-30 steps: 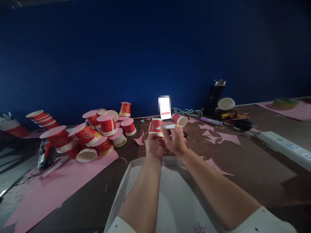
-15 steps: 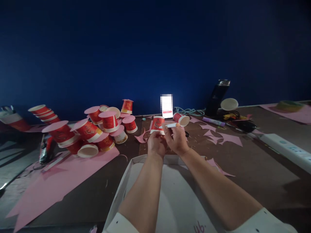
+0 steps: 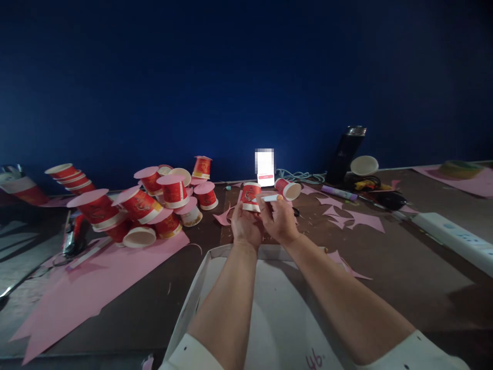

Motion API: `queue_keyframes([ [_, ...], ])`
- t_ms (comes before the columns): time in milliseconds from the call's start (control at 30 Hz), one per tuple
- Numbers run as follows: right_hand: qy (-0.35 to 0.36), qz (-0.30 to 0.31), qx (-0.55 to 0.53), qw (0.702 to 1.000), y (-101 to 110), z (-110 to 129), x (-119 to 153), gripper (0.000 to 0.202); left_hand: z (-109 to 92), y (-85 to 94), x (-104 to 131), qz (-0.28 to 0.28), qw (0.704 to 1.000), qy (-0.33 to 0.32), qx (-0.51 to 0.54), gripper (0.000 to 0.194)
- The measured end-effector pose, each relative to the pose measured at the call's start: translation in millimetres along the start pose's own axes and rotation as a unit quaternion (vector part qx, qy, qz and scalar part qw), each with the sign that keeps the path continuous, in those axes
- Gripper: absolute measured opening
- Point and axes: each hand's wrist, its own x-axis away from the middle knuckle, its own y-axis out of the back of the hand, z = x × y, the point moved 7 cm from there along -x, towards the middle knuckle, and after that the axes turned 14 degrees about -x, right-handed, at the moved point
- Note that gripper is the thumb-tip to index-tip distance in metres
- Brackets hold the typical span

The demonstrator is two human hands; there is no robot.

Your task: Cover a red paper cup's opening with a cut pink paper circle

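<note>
My left hand (image 3: 245,226) is closed around the lower part of a red paper cup (image 3: 251,193) with a white rim, palm turned up. Its fingers are partly hidden behind the cup. Close beside it, my right hand (image 3: 284,221) grips a white pen (image 3: 272,198) with an orange end. The pen's other end is at the cup's right side; I cannot tell whether it touches. Another red paper cup (image 3: 285,189) lies on its side just behind my right hand.
Red paper cups topped with pink paper discs (image 3: 172,191) are piled at left, by a large pink sheet (image 3: 115,280). A white box lid (image 3: 285,308) lies under my forearms. A lit phone (image 3: 265,169) stands behind; pink scraps (image 3: 362,220), a black bottle (image 3: 346,154) and a power strip (image 3: 454,239) are right.
My left hand has turned slightly, showing more of its palm, and the cup has risen a touch with it. The pen stays beside the cup in my right hand.
</note>
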Motion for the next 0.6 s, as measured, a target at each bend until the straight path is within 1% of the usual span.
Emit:
queue_keyframes([
  [200, 0.006, -0.006, -0.017, 1.0, 1.2, 2.8, -0.6, 0.025, 0.9, 2.0, -2.5, -0.001, 1.0, 0.011, -0.028, 0.034],
  [367, 0.006, -0.036, 0.009, 0.999, 7.2, 5.6, -0.8, 0.024, 0.8, 0.4, -1.2, 0.007, 0.999, 0.026, -0.031, 0.038],
  [500, 0.014, -0.015, -0.001, 1.0, 3.4, 5.1, -0.2, 0.024, 1.4, -3.5, 0.3, 0.012, 0.999, 0.029, -0.013, 0.037],
  [600, 0.008, -0.012, 0.005, 1.0, 1.9, 2.6, 0.3, 0.024, 1.0, -1.9, -0.6, -0.005, 1.0, 0.014, -0.005, 0.034],
])
